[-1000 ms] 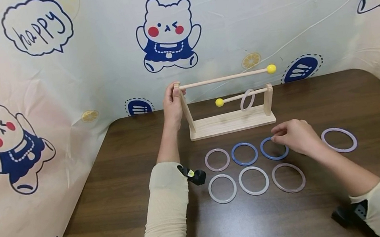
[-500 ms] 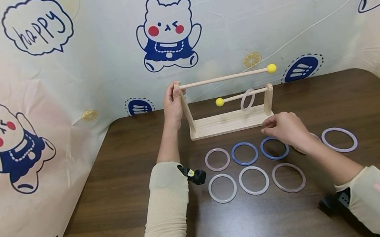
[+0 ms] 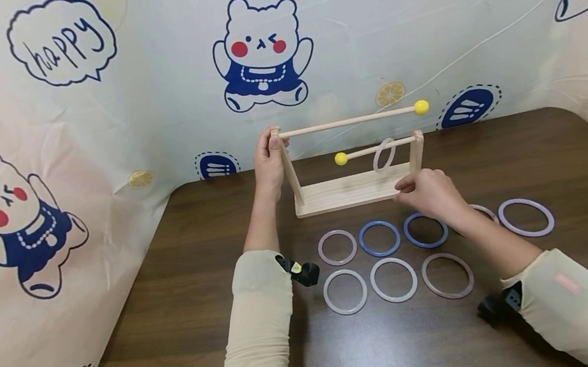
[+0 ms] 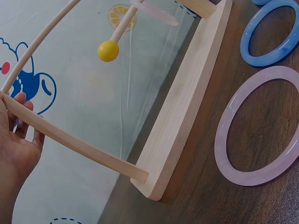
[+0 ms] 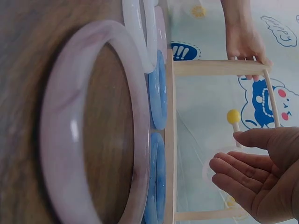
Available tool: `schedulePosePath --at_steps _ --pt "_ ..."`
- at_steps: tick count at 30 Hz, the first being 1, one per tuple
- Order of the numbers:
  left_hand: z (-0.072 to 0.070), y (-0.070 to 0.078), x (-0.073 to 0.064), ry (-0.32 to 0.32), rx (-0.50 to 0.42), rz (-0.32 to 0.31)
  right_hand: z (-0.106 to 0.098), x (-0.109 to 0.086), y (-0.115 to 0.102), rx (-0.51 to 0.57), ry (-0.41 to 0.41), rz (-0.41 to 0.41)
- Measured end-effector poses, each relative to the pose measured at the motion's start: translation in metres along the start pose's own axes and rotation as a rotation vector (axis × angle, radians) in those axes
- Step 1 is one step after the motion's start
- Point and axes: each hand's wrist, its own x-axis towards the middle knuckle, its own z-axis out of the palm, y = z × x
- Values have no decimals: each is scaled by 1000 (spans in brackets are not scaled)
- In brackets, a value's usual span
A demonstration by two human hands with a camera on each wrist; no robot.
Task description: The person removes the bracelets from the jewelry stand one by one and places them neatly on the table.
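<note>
My left hand (image 3: 268,165) grips the top of the left post of a wooden bangle stand (image 3: 345,192); the left wrist view shows its fingers behind that post. A pale bangle (image 3: 384,155) hangs on the stand's lower rod, which ends in a yellow ball (image 3: 341,158). My right hand (image 3: 431,193) is in front of the right part of the base. In the right wrist view, its thumb stands apart from the loosely bent fingers (image 5: 233,172), with nothing between them. Below it lies a blue bangle (image 3: 406,232).
Another blue bangle (image 3: 361,238) and a light purple bangle (image 3: 321,249) lie to the left. Nearer are two whitish bangles and a pinkish bangle (image 3: 470,275). A lilac bangle (image 3: 551,218) lies far right; my right forearm partly covers a pale bangle (image 3: 490,211). Printed cloth hangs behind.
My right hand has moved left and away from me, from over the blue bangle to the front of the base, uncovering the blue bangle. The left hand stays on the post.
</note>
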Motion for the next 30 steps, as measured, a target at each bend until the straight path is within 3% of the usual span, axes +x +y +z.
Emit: schedulePosePath --at_steps 14,30 --pt "-1 -1 0 -10 1 11 4 19 4 33 110 17" --pt "0 0 0 -3 -11 23 22 44 5 166 263 58"
